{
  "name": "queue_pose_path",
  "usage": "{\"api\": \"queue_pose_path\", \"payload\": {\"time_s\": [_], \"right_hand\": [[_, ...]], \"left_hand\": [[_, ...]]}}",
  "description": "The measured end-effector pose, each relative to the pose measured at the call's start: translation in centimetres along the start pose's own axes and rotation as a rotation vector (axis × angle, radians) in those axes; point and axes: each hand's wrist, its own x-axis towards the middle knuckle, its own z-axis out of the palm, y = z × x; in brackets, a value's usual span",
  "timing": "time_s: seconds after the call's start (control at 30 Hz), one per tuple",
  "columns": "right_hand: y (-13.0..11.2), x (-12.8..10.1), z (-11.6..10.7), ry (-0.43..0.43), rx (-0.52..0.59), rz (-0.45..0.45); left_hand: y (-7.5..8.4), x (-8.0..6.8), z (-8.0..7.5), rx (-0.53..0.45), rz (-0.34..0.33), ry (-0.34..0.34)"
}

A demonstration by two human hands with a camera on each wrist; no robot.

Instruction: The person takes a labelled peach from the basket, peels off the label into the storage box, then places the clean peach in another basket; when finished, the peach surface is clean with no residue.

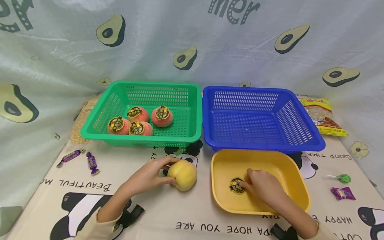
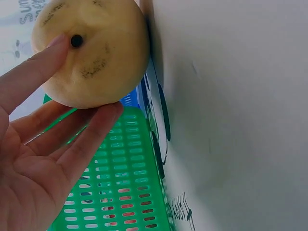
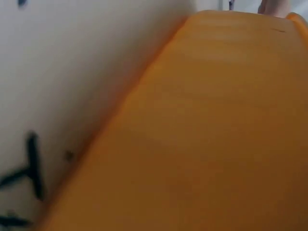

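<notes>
Left hand with fingers curled against yellow peach on the mat, right hand pinching round sticker inside yellow tray, green basket with four stickered peaches behind, blue basket beside it, candies at the mat edges

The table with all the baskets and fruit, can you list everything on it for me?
green plastic slotted basket: 1, green, back left of the mat
pink peaches with round stickers: 4, pink-red, inside the green basket
blue plastic slotted basket: 1, blue, back right
yellow plastic tray: 1, yellow, in front of the blue basket
round dark sticker: 1, black and gold, in the tray
yellow peach: 1, yellow, on the mat
purple wrapped candies: 3, two far left, one far right
green lollipop: 1, right
snack bag: 1, yellow, right of blue basket
left hand: holds the yellow peach
right hand: fingertips at the sticker
</notes>
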Motion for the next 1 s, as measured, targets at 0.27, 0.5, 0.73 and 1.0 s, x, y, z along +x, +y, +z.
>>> {"api": "queue_pose_path", "payload": {"time_s": [0.27,0.5,0.73,1.0], "right_hand": [[-4.5,0.8,-2.0,0.35,0.069,-0.267],[-9.3,2.2,-0.3,0.094,0.155,-0.518],[-10.6,3.2,1.4,-0.038,0.08,-0.543],[-11.4,4.3,2.2,0.021,0.055,-0.609]], "left_hand": [[0.4,0.1,0.2,0.052,0.027,0.008],[1.2,-0.3,0.7,0.164,0.089,0.029],[1.7,-0.5,0.5,0.165,0.099,0.001],[2.2,0.1,-2.8,0.246,0.235,-0.045]]}}
